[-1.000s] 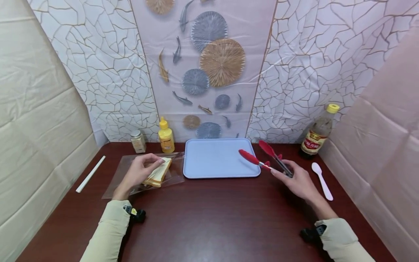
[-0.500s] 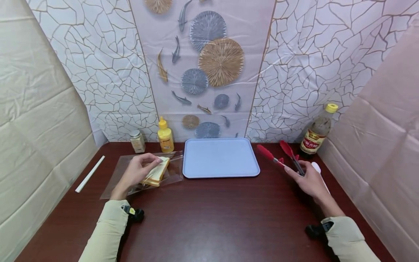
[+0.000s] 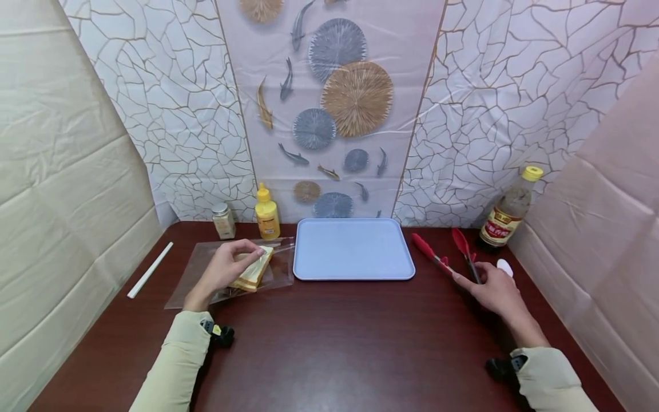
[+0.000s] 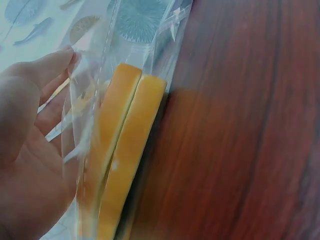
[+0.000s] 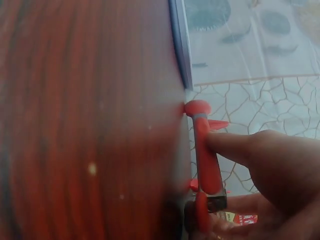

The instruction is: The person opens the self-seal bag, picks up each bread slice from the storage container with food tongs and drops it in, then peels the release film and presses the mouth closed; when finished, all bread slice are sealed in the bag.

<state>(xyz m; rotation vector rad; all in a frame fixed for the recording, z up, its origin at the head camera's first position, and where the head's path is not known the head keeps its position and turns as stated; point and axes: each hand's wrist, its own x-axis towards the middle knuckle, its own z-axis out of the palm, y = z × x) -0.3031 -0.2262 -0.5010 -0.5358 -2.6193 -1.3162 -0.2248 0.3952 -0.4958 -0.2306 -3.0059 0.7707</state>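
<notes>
Red tongs (image 3: 424,246) that a second ago reached over the tray (image 3: 355,249) have shifted right, and their tips now lie just beside its right edge. The right hand (image 3: 498,290) holds them in a curled grip near the rear end, thumb along one arm, the two arms spread apart; whether the tips touch the tabletop (image 3: 350,337), I cannot tell. The left hand (image 3: 223,270) keeps a narrow grip, pinching the film of a clear bag (image 3: 282,272). Two bread slices (image 3: 254,270) lie inside that bag, one against the other, left of the pale blue tray.

Partly hidden behind the right hand is a white spoon (image 3: 505,266); beyond it stands a sauce bottle (image 3: 500,220) with a yellow cap. Behind the bag, a yellow squeeze bottle (image 3: 268,218) stands upright near a small lidded jar (image 3: 223,222). Farther left lies a slim white stick (image 3: 150,270).
</notes>
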